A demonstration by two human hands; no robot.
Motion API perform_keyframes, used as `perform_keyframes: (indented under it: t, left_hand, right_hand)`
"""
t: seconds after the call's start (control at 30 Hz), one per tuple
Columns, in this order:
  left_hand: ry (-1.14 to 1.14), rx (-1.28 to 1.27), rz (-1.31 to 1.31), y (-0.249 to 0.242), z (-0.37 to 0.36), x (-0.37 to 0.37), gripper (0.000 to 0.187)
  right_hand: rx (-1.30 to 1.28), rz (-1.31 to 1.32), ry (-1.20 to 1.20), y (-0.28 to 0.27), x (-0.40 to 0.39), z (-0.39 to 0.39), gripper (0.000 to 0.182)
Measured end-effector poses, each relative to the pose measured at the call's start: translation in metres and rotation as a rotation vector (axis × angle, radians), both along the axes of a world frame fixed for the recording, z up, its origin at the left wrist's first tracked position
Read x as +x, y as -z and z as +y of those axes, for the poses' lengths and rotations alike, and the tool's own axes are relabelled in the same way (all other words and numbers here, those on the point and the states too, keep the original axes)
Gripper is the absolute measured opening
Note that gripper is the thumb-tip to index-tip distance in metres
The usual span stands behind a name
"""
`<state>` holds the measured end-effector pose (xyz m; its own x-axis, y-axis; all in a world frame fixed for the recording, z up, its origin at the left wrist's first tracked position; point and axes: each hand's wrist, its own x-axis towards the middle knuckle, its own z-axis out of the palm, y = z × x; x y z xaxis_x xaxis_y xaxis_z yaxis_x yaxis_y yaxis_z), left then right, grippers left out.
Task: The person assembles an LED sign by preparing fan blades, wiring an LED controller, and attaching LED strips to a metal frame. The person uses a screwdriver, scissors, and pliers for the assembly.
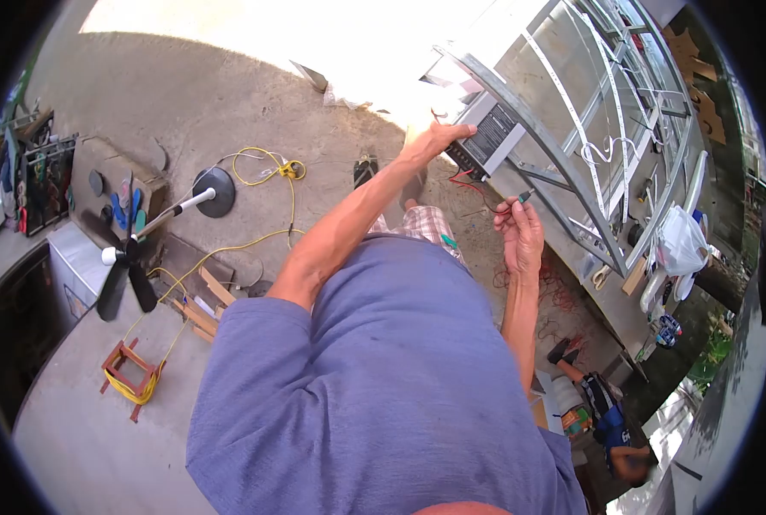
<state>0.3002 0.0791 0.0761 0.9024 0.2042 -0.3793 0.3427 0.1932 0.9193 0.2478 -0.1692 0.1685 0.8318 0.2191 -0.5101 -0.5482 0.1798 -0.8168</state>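
Observation:
My left hand [439,142] grips the edge of a power supply box [493,136], its thumb over the dark printed label. The box is held tilted beside a metal frame [563,154], and a row of terminals shows along its lower edge. Red wires [469,178] run from those terminals toward my right hand [520,232]. Between the fingertips of that hand is a small dark connector-like piece [524,196] with a greenish part; its exact kind is too small to tell. Whether the box rests on anything below is hidden.
White strips [619,112] hang across the frame. A plastic bag [681,242] is at its near end. Tangled red wire [563,300] lies on the floor at right, near another person [610,412]. At left are a stand fan [125,257] and a yellow cord [237,246].

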Motion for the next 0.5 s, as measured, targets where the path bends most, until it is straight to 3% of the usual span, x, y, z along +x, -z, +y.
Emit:
perform_keyframes:
  t: [0.03,0.07,0.1,0.17,0.27,0.47,0.5]
  left_hand:
    - [0.013,-0.034,0.027,0.000,-0.001,0.002,0.044]
    - [0.153,-0.077,0.218,-0.005,0.000,0.003,0.050]
    - [0.062,-0.030,0.147,-0.023,-0.005,0.003,0.056]
    - [0.109,0.073,0.296,0.005,-0.010,0.017,0.059]
    - [0.042,0.223,0.321,-0.027,-0.018,0.025,0.062]
    - [0.062,0.150,0.326,-0.024,-0.017,0.030,0.069]
    - [0.013,0.318,0.264,-0.031,-0.019,0.025,0.066]
  right_hand:
    - [-0.005,0.004,0.000,0.001,0.002,0.001,0.020]
    - [-0.008,0.009,0.003,0.001,0.004,0.000,0.019]
    - [-0.009,0.006,0.007,0.001,0.006,0.001,0.019]
    - [0.001,0.004,0.009,0.000,0.010,0.002,0.020]
    - [-0.009,0.002,0.029,0.000,0.015,0.003,0.020]
    - [-0.095,-0.008,0.093,0.005,0.018,0.007,0.023]
    - [-0.107,-0.021,0.092,0.004,0.016,0.007,0.023]
